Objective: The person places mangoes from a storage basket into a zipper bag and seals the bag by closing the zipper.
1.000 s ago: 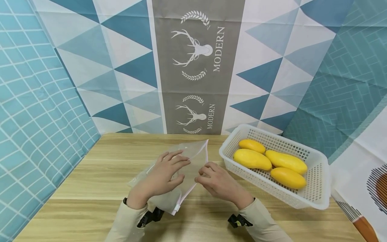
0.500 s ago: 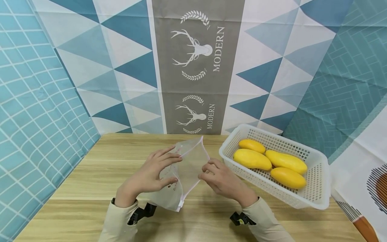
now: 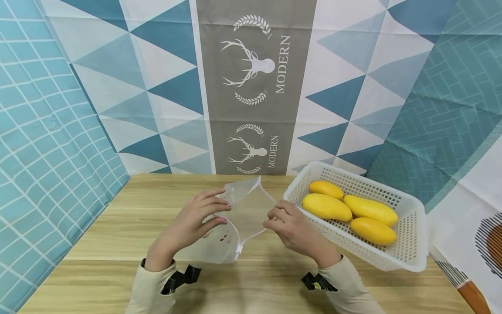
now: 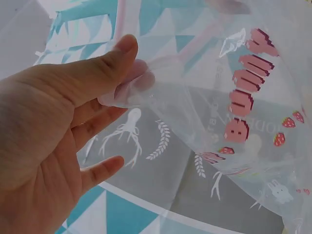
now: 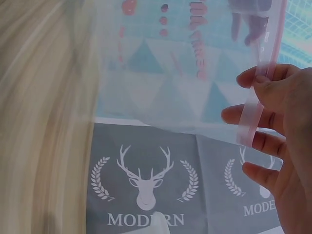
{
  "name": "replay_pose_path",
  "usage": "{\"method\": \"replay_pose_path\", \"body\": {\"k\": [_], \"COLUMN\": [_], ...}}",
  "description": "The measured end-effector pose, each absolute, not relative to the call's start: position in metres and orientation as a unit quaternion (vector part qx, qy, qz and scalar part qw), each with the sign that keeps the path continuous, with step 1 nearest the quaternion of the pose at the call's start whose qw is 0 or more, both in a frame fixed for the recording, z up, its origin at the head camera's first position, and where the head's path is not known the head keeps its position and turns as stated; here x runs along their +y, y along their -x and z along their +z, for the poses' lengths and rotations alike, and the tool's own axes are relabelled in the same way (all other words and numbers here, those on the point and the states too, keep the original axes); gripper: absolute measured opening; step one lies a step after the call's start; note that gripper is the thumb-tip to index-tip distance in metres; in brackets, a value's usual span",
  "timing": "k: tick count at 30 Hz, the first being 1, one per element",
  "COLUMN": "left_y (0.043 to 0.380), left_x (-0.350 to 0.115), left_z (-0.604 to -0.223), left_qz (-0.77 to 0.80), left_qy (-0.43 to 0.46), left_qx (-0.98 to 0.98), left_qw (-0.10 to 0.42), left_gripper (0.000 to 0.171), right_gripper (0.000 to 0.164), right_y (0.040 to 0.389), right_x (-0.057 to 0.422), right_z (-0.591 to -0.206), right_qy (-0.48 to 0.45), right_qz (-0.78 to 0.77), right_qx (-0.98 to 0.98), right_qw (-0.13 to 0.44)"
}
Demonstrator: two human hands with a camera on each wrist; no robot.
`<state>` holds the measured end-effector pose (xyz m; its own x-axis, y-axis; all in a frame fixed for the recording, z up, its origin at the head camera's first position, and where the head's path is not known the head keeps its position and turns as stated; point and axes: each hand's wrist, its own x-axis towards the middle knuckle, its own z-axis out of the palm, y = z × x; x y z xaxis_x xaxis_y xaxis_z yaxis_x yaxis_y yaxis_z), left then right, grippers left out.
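Note:
A clear zip bag [image 3: 223, 242] with pink edging and printed red lettering hangs between both hands over the table. Its mouth gapes wide, facing up. My left hand [image 3: 192, 222] pinches the bag's left edge between thumb and fingers, seen close in the left wrist view, where the bag [image 4: 204, 112] spreads to the right. My right hand [image 3: 292, 226] pinches the opposite pink-trimmed edge; in the right wrist view its thumb and index finger grip the strip while the other fingers lie behind the bag [image 5: 161, 87]. A white slider [image 3: 239, 248] sits at the near corner of the mouth.
A white perforated plastic basket [image 3: 408, 257] stands at the right of the wooden table [image 3: 98, 279], close beside my right hand. Several yellow mango-like fruits [image 3: 327, 206] lie in it. A patterned cloth wall [image 3: 251, 109] rises at the table's back edge.
The hands have drawn apart, left hand leftward and right hand slightly right. The bag's mouth has widened from a narrow slit to a broad opening.

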<state>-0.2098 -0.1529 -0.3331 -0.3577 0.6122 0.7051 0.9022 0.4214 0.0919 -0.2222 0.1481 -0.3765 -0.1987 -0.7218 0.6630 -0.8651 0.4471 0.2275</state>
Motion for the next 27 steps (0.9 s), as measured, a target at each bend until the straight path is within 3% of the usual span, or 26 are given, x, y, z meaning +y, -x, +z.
{"method": "replay_pose_path", "body": {"k": [2,8,14,20,27], "left_y": [0.209,0.204,0.2,0.197,0.194], "left_x": [-0.153,-0.156,-0.161,-0.164,-0.165], "left_z": [-0.331,-0.325,-0.321,-0.319,-0.318], "left_qz": [-0.243,-0.243,-0.233,-0.221,-0.208], "left_qy": [0.483,0.482,0.467,0.444,0.431], "left_qx": [-0.779,-0.759,-0.764,-0.775,-0.779], "left_qw": [0.317,0.364,0.38,0.392,0.405], "left_gripper": [0.04,0.041,0.019,0.044,0.037], "right_gripper": [0.045,0.044,0.045,0.046,0.042], "right_y": [0.222,0.225,0.224,0.224,0.225], "right_x": [0.149,0.153,0.156,0.16,0.166], "right_z": [-0.376,-0.376,-0.372,-0.371,-0.369], "right_qy": [-0.515,-0.514,-0.507,-0.503,-0.499], "right_qz": [0.099,0.098,0.098,0.103,0.112], "right_qx": [-0.768,-0.762,-0.772,-0.773,-0.773], "right_qw": [0.368,0.38,0.371,0.373,0.375]}}
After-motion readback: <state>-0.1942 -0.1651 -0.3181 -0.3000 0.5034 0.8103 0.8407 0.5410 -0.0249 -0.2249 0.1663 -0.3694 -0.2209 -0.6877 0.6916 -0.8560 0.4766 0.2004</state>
